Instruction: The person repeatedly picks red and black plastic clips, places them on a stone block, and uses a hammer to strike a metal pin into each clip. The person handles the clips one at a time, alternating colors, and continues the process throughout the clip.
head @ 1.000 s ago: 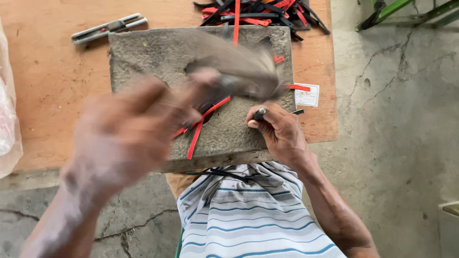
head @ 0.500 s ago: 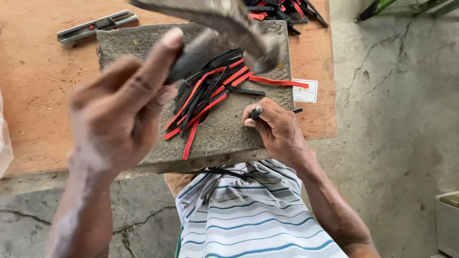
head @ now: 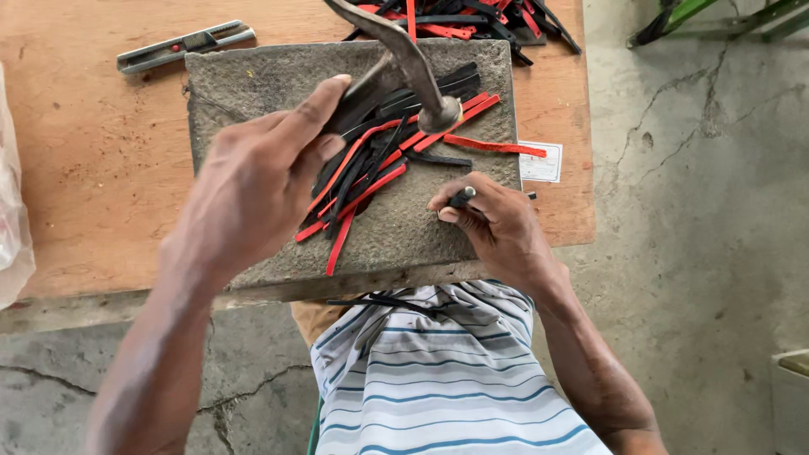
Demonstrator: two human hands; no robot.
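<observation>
The left hand clenched a metal hammer by its handle, head raised above the stone slab. The right hand pinched a small dark punch upright on the slab's near right part. Red and black strips lay just beside it, leaving bare stone around the punch.

Craft workshop, cracked concrete floor, stone slab, hammer, cut strips
</observation>
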